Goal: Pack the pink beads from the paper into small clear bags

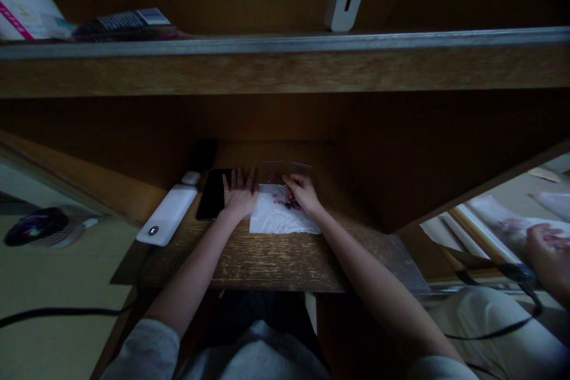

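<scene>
On the wooden desk surface lies a crinkled white sheet (267, 219), paper or tissue, with several small pink-red pieces (280, 199) on it. My left hand (239, 195) lies flat with fingers spread, between a dark flat tablet-like device (211, 196) and the sheet's left edge. Over the sheet's right part is my right hand (303, 191), its fingers bent together close to the pink-red pieces. What its fingertips hold, if anything, is too small to make out. Behind the sheet are two small clear bags with pinkish top strips, the left bag (271, 171) and the right bag (300, 165).
A white power bank (167, 217) with a black cable lies left, beside a small white case (191, 177). Above runs a shelf edge (285, 71) bearing a white charger (347, 0) and packages. Side panels enclose the desk. At far right is another person's hand (545, 249).
</scene>
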Demonstrator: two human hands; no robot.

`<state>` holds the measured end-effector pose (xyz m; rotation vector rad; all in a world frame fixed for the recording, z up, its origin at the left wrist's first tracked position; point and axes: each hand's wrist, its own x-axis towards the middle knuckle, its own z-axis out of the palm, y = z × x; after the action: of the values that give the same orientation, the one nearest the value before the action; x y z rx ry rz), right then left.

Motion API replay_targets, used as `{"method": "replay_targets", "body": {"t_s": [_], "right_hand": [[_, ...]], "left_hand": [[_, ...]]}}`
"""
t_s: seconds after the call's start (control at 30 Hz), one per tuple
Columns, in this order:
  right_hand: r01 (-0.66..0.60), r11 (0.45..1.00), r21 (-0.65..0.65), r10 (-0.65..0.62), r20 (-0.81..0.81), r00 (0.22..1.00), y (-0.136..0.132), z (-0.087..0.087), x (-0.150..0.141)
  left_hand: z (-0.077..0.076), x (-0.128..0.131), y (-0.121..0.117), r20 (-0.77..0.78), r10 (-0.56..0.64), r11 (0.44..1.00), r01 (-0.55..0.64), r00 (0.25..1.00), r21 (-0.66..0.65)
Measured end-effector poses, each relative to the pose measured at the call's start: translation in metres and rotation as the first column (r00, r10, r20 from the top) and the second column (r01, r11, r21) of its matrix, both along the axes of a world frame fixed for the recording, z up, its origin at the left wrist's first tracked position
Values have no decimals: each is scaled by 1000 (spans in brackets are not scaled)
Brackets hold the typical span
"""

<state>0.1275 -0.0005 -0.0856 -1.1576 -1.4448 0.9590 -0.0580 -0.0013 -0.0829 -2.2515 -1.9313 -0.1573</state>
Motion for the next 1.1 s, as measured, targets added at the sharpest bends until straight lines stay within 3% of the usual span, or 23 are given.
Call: {"method": "replay_targets", "body": {"t_s": [0.2,0.4,0.97,1.1], "right_hand": [[0,1000,8,0,-44,999,2,-2,0],[-16,1000,-3,15,-137,990,2,2,-1],[42,999,-15,-44,-181,982,0,9,-1],[43,997,-58,-58,-287,956,2,9,1]], "left_hand": [[1,-5,2,57,38,994,-32,998,-103],[-1,-9,4,67,22,998,-17,998,-68],[3,-6,0,115,-31,989,48,993,-142],[6,-9,0,136,-88,993,98,987,-71]]}}
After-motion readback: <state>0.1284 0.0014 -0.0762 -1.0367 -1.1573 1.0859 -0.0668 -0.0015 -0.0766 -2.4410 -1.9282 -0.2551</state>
